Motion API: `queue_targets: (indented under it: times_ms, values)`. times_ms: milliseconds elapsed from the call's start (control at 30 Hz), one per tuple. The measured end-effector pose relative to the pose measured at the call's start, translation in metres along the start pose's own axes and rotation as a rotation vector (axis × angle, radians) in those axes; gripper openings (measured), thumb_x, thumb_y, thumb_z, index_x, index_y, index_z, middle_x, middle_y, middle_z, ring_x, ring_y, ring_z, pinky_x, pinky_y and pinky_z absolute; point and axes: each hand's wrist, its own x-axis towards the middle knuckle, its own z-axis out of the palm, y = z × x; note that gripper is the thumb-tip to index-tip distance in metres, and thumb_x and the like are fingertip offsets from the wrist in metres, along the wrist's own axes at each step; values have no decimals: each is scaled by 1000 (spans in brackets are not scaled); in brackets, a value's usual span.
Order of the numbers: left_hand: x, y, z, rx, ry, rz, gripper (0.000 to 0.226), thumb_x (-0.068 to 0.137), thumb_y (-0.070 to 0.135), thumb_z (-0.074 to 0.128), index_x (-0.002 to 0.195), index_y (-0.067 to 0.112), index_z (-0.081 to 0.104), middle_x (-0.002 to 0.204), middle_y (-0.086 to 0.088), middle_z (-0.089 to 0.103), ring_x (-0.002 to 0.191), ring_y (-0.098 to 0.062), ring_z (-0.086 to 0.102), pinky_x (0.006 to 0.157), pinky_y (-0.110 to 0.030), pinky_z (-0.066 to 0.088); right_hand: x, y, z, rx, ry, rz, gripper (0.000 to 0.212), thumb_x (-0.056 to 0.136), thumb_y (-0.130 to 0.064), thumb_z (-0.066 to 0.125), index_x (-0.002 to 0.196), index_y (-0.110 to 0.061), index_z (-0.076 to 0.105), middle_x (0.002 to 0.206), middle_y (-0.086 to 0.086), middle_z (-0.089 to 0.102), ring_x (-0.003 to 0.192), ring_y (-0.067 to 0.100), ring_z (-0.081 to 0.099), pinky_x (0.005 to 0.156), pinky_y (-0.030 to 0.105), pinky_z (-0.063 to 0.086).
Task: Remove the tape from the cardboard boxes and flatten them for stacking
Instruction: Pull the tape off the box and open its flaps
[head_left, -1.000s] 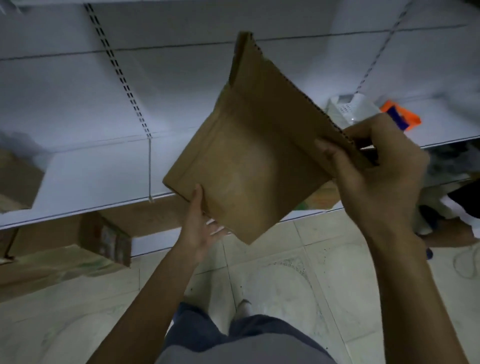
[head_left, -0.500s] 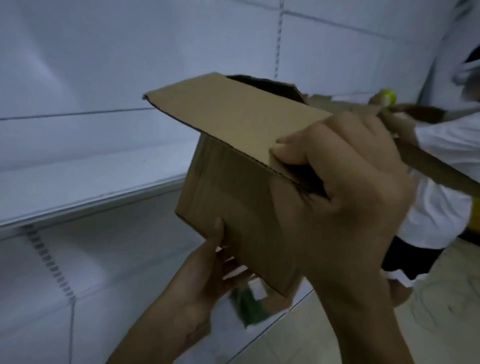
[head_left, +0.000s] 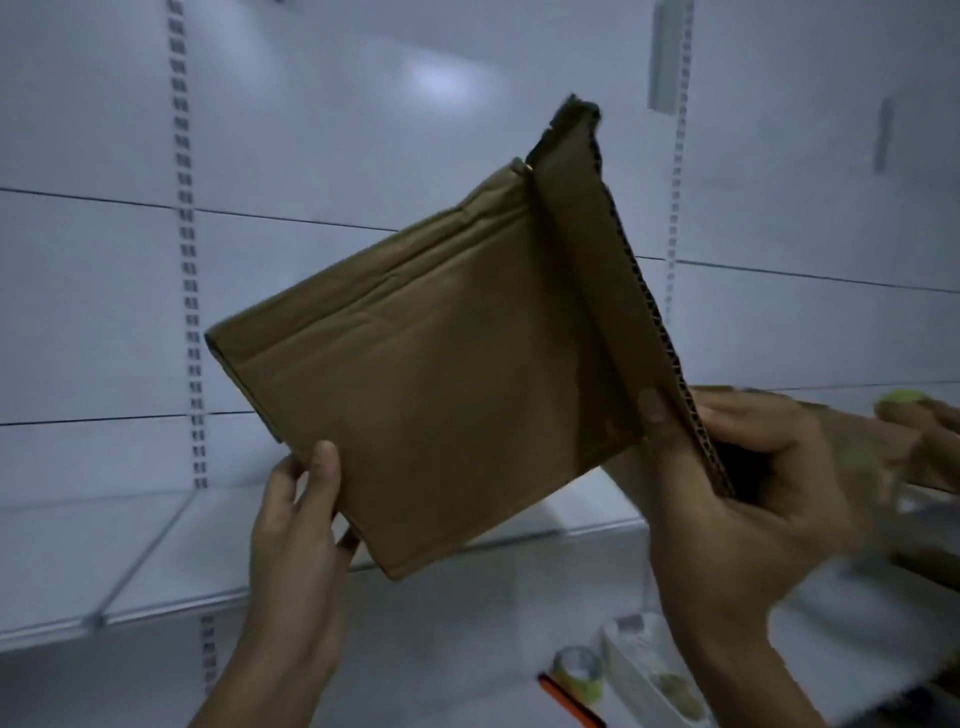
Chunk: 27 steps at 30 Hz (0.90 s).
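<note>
I am observing one brown corrugated cardboard box (head_left: 441, 384), sitting tilted diamond-wise in mid-air, its broad, creased face looking toward me. One flap (head_left: 587, 270) is standing out along its right side, fluted edge showing.

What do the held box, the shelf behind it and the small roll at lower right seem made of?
The cardboard box: brown corrugated board, matte; wavy fluting shows along the cut edge of the raised flap. The shelf: probably painted metal, white, smooth, faintly shiny; the slotted uprights suggest it. The roll: likely adhesive tape, yellowish and glossy, too blurred to confirm.
</note>
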Motion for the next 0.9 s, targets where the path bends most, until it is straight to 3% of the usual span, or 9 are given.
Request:
queue_targets:
  times_ms: [67, 133, 300, 433, 500, 567, 700, 800, 900]
  values:
    - [10, 11, -23, 85, 116, 158, 48, 74, 54, 55, 111, 26, 62, 94, 19, 71, 89, -2, 66, 76, -30, 53, -16, 8, 29, 48, 67, 24, 27, 82, -7, 71, 90, -27, 54, 92, -30, 59, 85, -2, 60, 76, 15, 46]
    - [13, 22, -46, 163, 211, 270, 49, 75, 51, 56, 113, 21, 61, 87, 21, 71, 81, 3, 67, 76, -28, 55, -28, 9, 66, 135, 16, 105, 27, 84, -8, 68, 92, -29, 52, 94, -32, 56, 86, -3, 57, 76, 15, 46]
    - [22, 33, -101, 340, 408, 393, 29, 75, 47, 62, 100, 32, 60, 90, 15, 72, 88, 1, 67, 82, -31, 51, -73, 41, 137, 193, -142, 569, 16, 90, -29, 63, 81, -23, 51, 72, -24, 56, 67, -3, 51, 60, 7, 39]
    - [42, 31, -149, 624, 462, 336, 12, 88, 37, 61, 97, 33, 54, 103, 3, 67, 98, -15, 66, 88, -40, 52, -113, 88, 170, 69, -448, 796, 23, 89, -39, 61, 88, -16, 59, 80, -6, 62, 75, 10, 59, 63, 20, 44]
    - [59, 33, -166, 875, 454, 288, 17, 92, 37, 56, 107, 29, 53, 108, -1, 67, 104, -26, 62, 91, -46, 50, -141, 104, 176, 41, -570, 935, 28, 91, -40, 58, 97, -12, 58, 93, 5, 63, 88, 24, 61, 71, 31, 46]
    - [80, 38, -174, 1059, 406, 258, 27, 93, 43, 53, 115, 28, 53, 115, -2, 67, 107, -27, 61, 90, -43, 48, -168, 118, 178, -21, -671, 1047, 39, 94, -43, 51, 108, -7, 55, 105, 13, 63, 96, 31, 59, 79, 37, 46]
    - [113, 35, -183, 1306, 376, 323, 41, 93, 55, 41, 124, 30, 51, 118, -3, 66, 103, -29, 62, 78, -32, 44, -192, 128, 183, -221, -816, 1081, 53, 96, -49, 40, 127, -6, 47, 124, 18, 57, 109, 37, 54, 85, 41, 42]
    - [124, 21, -194, 1312, 361, 311, 54, 93, 59, 29, 135, 27, 43, 124, -8, 63, 106, -32, 61, 86, -37, 46, -194, 127, 186, -332, -895, 975, 65, 97, -43, 44, 146, -3, 26, 142, 19, 43, 127, 38, 43, 102, 49, 35]
    - [137, 4, -203, 1259, 273, 193, 66, 89, 66, 21, 144, 29, 30, 129, -11, 58, 112, -37, 56, 94, -41, 42, -195, 123, 184, -361, -859, 881, 73, 96, -35, 49, 150, -6, 9, 150, 20, 30, 134, 37, 34, 108, 49, 29]
